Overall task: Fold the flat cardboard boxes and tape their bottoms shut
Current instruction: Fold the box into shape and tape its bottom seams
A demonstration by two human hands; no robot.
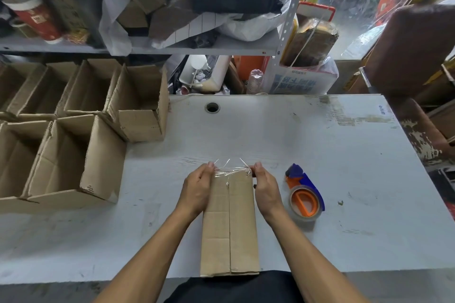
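One box (230, 224), long axis pointing away.

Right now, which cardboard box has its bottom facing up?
The box between the left hand and right hand, with clear tape at its far end. The boxes on the left stand open-side up.

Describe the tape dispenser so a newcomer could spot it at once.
Start at the grey table. The tape dispenser lies just right of the right hand and the box both hands hold. It alone is orange and blue, carrying a clear tape roll.
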